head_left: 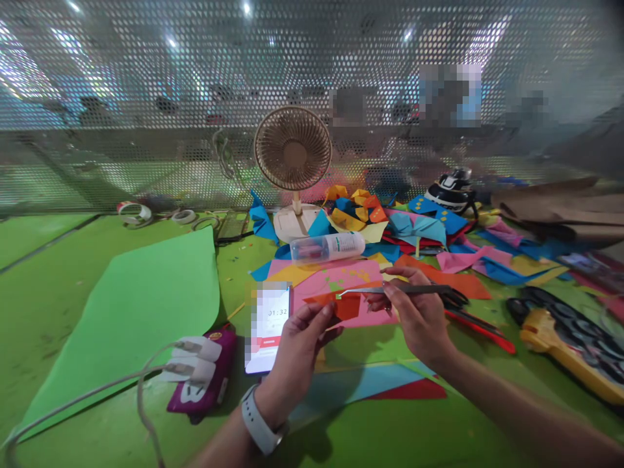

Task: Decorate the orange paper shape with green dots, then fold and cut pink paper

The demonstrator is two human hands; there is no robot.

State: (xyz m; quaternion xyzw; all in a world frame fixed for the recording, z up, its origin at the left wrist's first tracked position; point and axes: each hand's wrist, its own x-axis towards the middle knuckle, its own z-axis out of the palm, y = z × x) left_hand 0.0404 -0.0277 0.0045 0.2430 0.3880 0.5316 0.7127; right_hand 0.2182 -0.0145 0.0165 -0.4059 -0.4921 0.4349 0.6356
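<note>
Between the thumb and fingers of my left hand (305,335) is a folded orange paper piece (347,307). My right hand (414,312) pinches a pair of tweezers (409,289), its bent tip pointing left. At that tip a tiny light-green paper bit (338,296) sits over the orange paper; whether it is stuck down I cannot tell. Beneath both hands lies a pink sheet (287,276) scattered with small green and yellow scraps (344,278). A lit phone (268,331) showing 01:32 is just left of my left hand.
A fan (293,153) stands at the back before a perforated metal screen (160,84). Folded coloured papers (361,208) and a clear bottle (327,248) lie ahead. Left are a large green sheet (146,305) and a purple power strip (205,377) with cables; right, red-handled scissors (482,330).
</note>
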